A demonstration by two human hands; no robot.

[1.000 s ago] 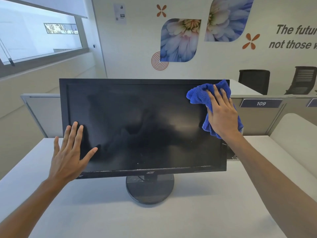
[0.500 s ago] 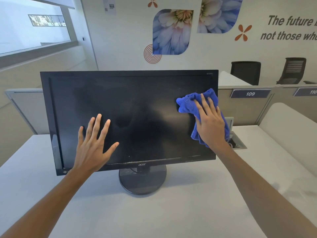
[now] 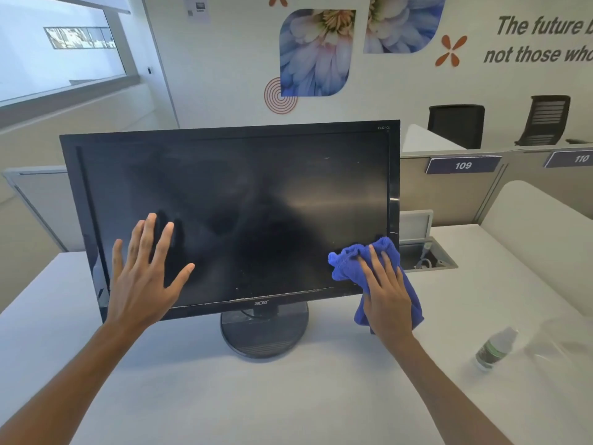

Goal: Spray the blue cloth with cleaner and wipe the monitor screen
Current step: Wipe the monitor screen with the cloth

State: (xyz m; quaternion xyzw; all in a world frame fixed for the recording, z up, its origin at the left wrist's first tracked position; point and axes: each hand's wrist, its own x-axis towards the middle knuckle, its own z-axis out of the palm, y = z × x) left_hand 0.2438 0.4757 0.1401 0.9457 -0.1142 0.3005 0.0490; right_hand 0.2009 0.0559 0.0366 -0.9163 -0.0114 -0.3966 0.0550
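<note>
The right hand [image 3: 390, 293] presses the blue cloth [image 3: 359, 261] flat against the monitor screen [image 3: 244, 213], fingers spread over the bunched fabric, at about five o'clock on the panel, right at the lower right corner where the cloth hangs down past the bottom bezel. The left hand [image 3: 144, 277] is open with fingers splayed, holding nothing, palm toward the glass at about eight o'clock on the screen; whether it touches the glass or hovers just off it cannot be told.

The monitor stands upright on its round base [image 3: 264, 332] on the white desk [image 3: 224, 396]. A small spray bottle [image 3: 494, 348] lies well apart from the monitor, at about four o'clock from the base, untouched by either hand.

By the look of it, spraying is done and wiping is under way. Faint smears and specks show across the middle and top of the glass, so most of the panel likely needs more passes.
</note>
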